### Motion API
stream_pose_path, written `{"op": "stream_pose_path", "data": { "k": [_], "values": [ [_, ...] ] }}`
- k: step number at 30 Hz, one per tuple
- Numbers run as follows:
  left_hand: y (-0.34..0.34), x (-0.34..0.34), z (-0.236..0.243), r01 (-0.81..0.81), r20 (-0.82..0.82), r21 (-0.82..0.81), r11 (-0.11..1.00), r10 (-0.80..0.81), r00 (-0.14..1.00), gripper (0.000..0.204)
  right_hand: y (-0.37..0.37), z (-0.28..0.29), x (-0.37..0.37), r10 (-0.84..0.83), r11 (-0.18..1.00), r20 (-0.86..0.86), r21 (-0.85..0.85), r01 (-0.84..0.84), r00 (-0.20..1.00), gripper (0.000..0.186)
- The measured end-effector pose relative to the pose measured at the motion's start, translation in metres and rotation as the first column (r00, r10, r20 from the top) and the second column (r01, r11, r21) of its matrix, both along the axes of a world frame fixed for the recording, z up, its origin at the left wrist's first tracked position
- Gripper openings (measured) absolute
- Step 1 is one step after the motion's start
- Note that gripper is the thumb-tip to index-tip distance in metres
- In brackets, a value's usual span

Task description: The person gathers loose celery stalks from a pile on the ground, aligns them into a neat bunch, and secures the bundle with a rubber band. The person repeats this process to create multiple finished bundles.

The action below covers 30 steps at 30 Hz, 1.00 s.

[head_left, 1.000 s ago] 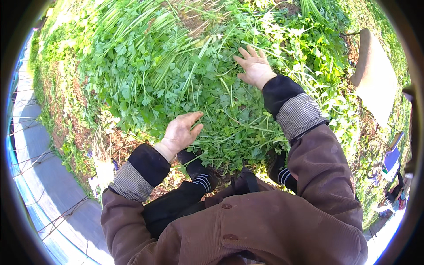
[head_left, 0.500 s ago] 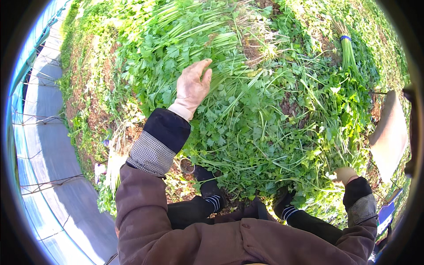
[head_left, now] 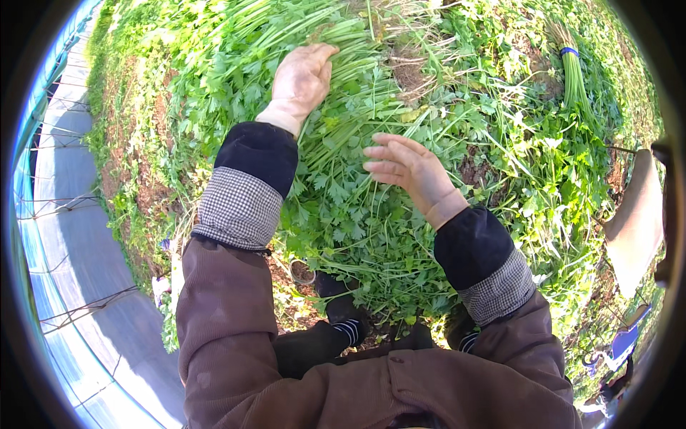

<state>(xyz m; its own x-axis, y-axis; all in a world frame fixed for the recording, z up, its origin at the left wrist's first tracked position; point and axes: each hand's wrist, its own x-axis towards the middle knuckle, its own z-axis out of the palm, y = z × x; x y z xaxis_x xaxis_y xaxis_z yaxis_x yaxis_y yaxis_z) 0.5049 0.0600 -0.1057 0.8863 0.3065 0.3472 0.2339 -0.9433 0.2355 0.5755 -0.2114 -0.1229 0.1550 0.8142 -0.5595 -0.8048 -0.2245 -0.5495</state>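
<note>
Fingers (head_left: 379, 152) of the right hand (head_left: 416, 171) stood a little apart and gently curled, holding nothing, above the loose leaves (head_left: 343, 182). From where I stood, its palm faced inward toward the left hand (head_left: 300, 82), a posture that left the side nearest the heap free. Left hand: back uppermost, placed at the stalks (head_left: 354, 36), with the thumb and one finger reaching toward their bare ends. Its other fingers were hidden beneath it, so I could not tell whether they were clamped on any stalks or merely resting there. Contact at that end, rather than among the foliage, probably suited the hand, since bare stems lay straighter and offered less to tangle.

Stalks: ahead of the person, laid roughly parallel beneath and beyond the left hand, foliage to the left and pale ends to the right, apparently so that like ends lay together. Roots (head_left: 414, 43), or thin dry stems, were strewn just beside those ends; which they were, I could not tell. Leaves: heaped between the two arms and down to the shoe (head_left: 346, 311), within easy reach of both hands.

Bundle (head_left: 575, 79): upper right, well apart from both hands, its stems drawn tight by a blue band (head_left: 569, 51), which presumably kept them from splaying
</note>
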Motion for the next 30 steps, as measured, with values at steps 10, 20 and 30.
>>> {"op": "stream_pose_path", "data": {
  "k": [10, 20, 30],
  "values": [
    [-0.054, -0.026, -0.001, 0.128, -0.062, -0.017, 0.992, -0.129, 0.990, 0.058, 0.039, -0.021, -0.005, -0.231, 0.972, -0.135, -0.068, 0.224, 0.964, 0.046],
    [-0.082, -0.014, -0.005, -0.244, -0.414, 0.225, 0.943, 0.319, 0.853, 0.093, 0.049, -0.026, -0.017, -0.362, 0.928, -0.098, -0.129, 0.349, 0.927, 0.038],
    [-0.018, -0.024, -0.010, -0.295, -0.102, -0.494, 0.818, 0.283, 0.954, 0.041, 0.050, -0.013, -0.030, -0.322, 0.942, -0.053, -0.120, 0.314, 0.945, 0.033]
  ]
}}
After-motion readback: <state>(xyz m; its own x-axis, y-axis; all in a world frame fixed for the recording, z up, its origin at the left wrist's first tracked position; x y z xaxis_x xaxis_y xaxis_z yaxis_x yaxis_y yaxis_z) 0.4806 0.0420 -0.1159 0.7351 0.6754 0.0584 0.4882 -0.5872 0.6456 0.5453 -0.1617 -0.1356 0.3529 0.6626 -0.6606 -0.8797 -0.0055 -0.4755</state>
